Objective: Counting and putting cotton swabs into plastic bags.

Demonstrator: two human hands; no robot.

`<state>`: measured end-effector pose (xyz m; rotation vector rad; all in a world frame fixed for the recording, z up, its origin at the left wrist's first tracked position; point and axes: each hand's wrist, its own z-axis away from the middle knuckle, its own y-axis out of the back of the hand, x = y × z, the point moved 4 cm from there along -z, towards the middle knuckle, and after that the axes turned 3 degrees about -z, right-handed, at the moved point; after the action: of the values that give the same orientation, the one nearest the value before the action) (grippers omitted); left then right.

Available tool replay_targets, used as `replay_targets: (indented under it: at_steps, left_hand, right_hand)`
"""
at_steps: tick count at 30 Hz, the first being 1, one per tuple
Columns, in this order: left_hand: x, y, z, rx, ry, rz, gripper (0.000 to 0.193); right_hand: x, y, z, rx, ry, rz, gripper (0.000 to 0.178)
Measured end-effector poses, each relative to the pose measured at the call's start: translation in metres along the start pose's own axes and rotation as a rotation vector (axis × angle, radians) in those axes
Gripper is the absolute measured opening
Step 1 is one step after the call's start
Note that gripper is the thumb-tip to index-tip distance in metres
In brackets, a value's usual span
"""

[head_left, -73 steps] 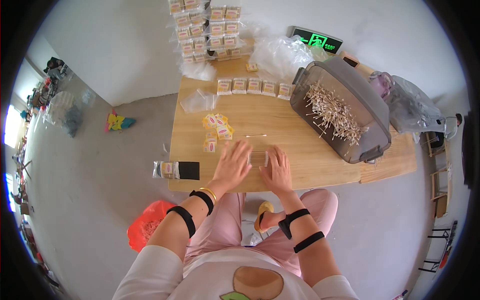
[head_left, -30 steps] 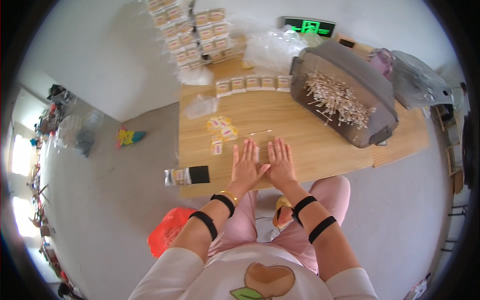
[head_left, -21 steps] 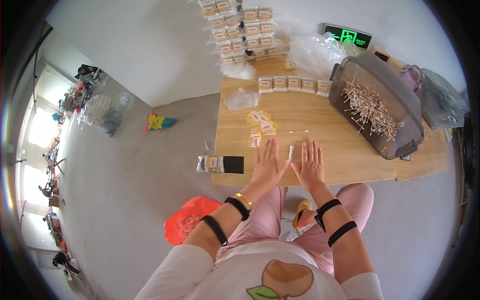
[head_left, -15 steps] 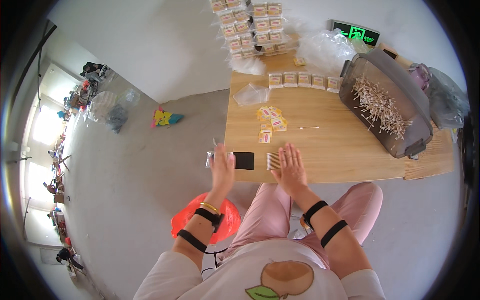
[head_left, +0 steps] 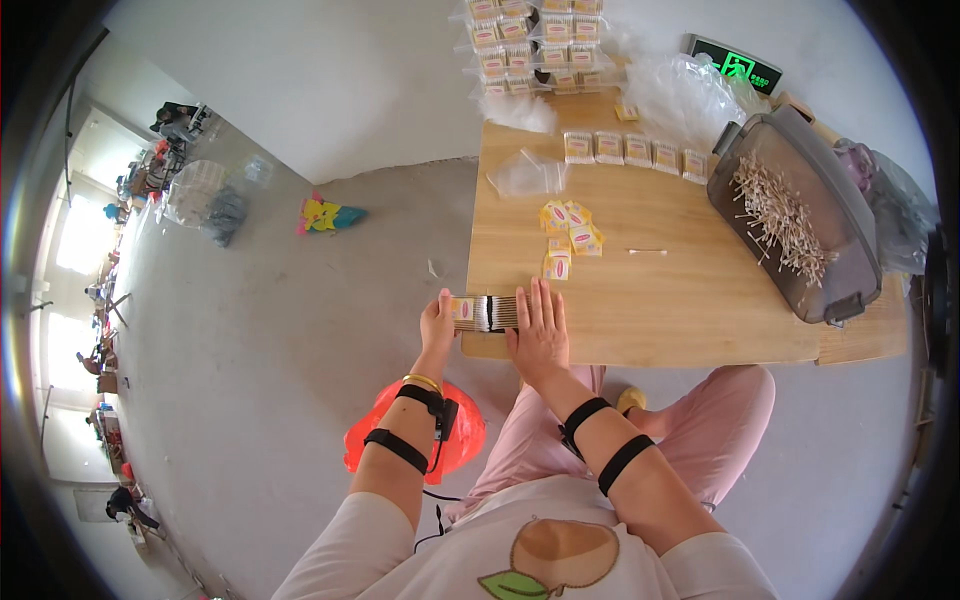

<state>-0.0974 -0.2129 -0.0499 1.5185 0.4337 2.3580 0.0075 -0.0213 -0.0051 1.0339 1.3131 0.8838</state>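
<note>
One packet between the left hand and the right hand, at the near left edge of the desk, yellow label showing. Left hand curled around the packet's outer end, gripping it; cannot tell how far underneath the fingers reach. Right hand flat, fingers straight and pointing away from the body, laid over the right end of a row of swabs. Row of swabs close beside the packet, just left of the right hand's fingers, with a narrow black strip visible between.

Scattered cards, yellow and white, some overlapping, just ahead of the right hand. Single swab ahead and to the right of the right hand, lying crosswise. Clear bag farther ahead of both hands, toward the desk's left side. Five packs lined up beyond the cards. Taller piles of packs well ahead, by the wall. Grey bin well to the right of the hands, with a heap of loose swabs inside. Red bag below the left forearm, nearer the body than the left hand.
</note>
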Motion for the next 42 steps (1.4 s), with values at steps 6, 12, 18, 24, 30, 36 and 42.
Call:
replay_targets:
  at_steps: [6,12,18,24,30,36,42]
  left_hand:
    - [-0.017,-0.015,-0.003,-0.095,0.089,0.398,0.049]
    - [-0.017,-0.017,-0.001,-0.049,0.046,0.505,0.044]
    - [-0.001,-0.01,0.005,-0.033,-0.056,0.385,0.045]
    - [0.003,0.008,-0.001,-0.065,-0.028,0.203,0.047]
    - [0.002,-0.001,-0.001,-0.008,-0.097,0.205,0.043]
    - [0.002,-0.004,0.001,-0.009,-0.094,0.282,0.039]
    - [-0.021,0.0,-0.029,0.198,-0.27,-0.058,0.049]
  right_hand:
    - [-0.003,-0.002,0.0,0.024,0.005,0.065,0.076]
    - [-0.02,-0.008,-0.008,-0.044,0.002,0.034,0.086]
    - [-0.042,-0.005,-0.012,-0.127,-0.015,-0.017,0.093]
    - [-0.021,0.001,-0.001,-0.142,0.006,0.092,0.1]
    - [-0.036,-0.007,-0.009,-0.216,0.003,0.127,0.106]
    - [-0.041,-0.014,-0.012,-0.12,0.133,0.035,0.103]
    - [-0.012,-0.003,-0.023,0.052,0.231,-0.328,0.065]
